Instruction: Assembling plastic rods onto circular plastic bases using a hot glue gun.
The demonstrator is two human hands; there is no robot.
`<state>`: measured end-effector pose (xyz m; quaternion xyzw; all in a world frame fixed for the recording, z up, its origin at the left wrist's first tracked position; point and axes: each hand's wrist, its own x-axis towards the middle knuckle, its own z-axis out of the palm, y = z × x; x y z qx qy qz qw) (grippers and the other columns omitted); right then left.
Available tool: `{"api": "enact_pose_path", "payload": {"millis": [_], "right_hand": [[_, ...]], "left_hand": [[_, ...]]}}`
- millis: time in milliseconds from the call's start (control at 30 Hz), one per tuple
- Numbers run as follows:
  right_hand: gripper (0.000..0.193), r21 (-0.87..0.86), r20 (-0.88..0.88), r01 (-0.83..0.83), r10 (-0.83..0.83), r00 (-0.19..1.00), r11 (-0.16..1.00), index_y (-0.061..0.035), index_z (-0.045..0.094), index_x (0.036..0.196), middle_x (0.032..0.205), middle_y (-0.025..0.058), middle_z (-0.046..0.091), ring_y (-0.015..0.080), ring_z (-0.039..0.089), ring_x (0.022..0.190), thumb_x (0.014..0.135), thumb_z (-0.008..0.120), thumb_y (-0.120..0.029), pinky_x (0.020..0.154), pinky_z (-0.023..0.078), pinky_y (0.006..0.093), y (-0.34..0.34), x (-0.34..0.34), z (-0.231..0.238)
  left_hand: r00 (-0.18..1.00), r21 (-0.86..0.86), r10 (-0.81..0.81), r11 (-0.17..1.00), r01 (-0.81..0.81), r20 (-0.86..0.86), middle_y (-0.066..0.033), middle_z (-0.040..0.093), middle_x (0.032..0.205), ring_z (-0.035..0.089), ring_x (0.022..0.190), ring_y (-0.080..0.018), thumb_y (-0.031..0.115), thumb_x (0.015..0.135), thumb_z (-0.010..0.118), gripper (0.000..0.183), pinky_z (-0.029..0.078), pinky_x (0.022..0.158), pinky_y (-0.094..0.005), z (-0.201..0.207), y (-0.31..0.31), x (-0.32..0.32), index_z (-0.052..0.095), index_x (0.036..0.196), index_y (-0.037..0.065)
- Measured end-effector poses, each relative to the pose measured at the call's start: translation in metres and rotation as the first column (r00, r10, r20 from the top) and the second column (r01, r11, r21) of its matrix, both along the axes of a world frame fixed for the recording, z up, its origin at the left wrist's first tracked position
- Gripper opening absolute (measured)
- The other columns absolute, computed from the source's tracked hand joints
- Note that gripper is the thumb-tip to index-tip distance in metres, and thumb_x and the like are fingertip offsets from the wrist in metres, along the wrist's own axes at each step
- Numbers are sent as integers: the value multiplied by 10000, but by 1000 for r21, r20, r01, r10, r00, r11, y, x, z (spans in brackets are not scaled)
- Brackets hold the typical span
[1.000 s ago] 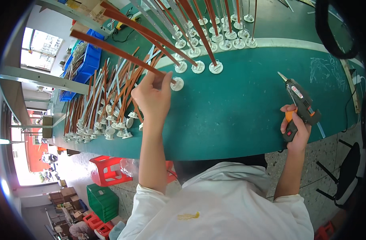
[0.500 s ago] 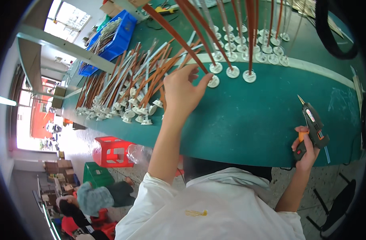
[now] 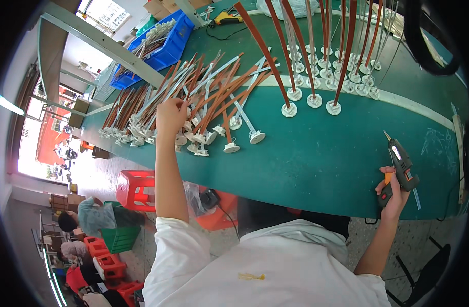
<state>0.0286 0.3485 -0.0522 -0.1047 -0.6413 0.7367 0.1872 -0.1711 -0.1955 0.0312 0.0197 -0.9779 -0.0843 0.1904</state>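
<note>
My left hand (image 3: 171,118) is over a pile of brown and clear strips (image 3: 214,97) with white round bases, lying on the green table at left. Its fingers are curled together among the strips; what is between them is hidden. In my right hand (image 3: 395,197) is a dark hot glue gun (image 3: 402,161) with an orange trigger, its nozzle pointing up and away. A translucent glue stick (image 3: 417,199) sticks out behind it. Ahead of me, brown strips (image 3: 269,59) stand upright on round white bases (image 3: 289,109), with several more rows behind them.
A blue crate (image 3: 165,48) of parts stands at the far left, near a yellow tool (image 3: 228,18) with a cord. A pale strip (image 3: 413,105) crosses the green tabletop (image 3: 306,158). Red stools (image 3: 134,190) and people (image 3: 96,212) are beyond the table's left side.
My left hand has moved left, off a standing brown strip, which now stands on its base by itself, to the pile. The glue gun stays in my right hand. The view has shifted slightly.
</note>
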Motion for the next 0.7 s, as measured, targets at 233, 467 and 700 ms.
{"api": "enact_pose_path", "payload": {"millis": [233, 467, 700], "right_hand": [[183, 11, 23, 35, -35, 999, 999, -23, 608, 1083, 1045, 155, 650, 129, 558, 560, 964, 537, -143, 484, 430, 251, -1, 1, -2], [184, 48, 24, 10, -12, 1000, 999, -25, 612, 1083, 1059, 153, 652, 117, 561, 575, 964, 540, -146, 496, 432, 249, -1, 2, -1], [181, 80, 54, 23, -28, 998, 997, -22, 616, 1074, 1060, 149, 654, 116, 558, 576, 964, 543, -146, 497, 430, 249, -6, 0, 3]], "left_hand": [[982, 32, -28, 999, 34, -185, -155, 701, 751, 692, 681, -290, 183, 918, 606, 182, 528, 654, -389, 11, -9, 11, 663, 914, 10], [975, 541, -4, 831, 127, -223, -108, 717, 793, 690, 691, -136, 95, 954, 610, 116, 540, 620, -248, 17, -30, 27, 630, 954, -20], [973, 629, -202, 772, 90, 110, -52, 674, 809, 580, 646, -81, 106, 956, 617, 184, 473, 594, -216, 18, -36, 60, 643, 1067, -38]]}}
